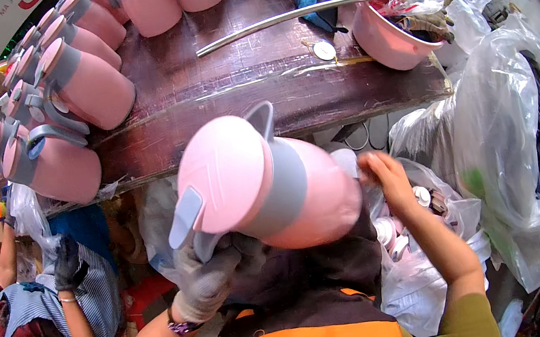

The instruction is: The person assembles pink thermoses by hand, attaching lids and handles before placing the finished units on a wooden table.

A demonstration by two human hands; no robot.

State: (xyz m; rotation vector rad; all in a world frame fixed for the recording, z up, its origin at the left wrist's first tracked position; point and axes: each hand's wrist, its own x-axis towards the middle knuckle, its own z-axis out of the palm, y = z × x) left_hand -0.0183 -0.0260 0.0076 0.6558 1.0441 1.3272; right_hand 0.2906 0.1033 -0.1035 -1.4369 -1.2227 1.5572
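Note:
A pink thermos jug (320,189) with a grey band and pink lid is tilted in front of me, its lid toward the left and its base toward the right. My left hand (208,279), in a grey glove, is closed at the jug's grey handle below the lid; the jug hides part of the fingers. My bare right hand (387,179) is beside the base with its fingers curled. A small pale piece (345,163) shows between its fingertips and the jug; I cannot make out what it is.
Several pink jugs (88,84) line the left and far sides of the dark table (226,79). A metal rod (274,21) reaches over a pink bucket (388,41). Plastic bags with parts (496,152) stand at the right. A co-worker (57,304) is at the left.

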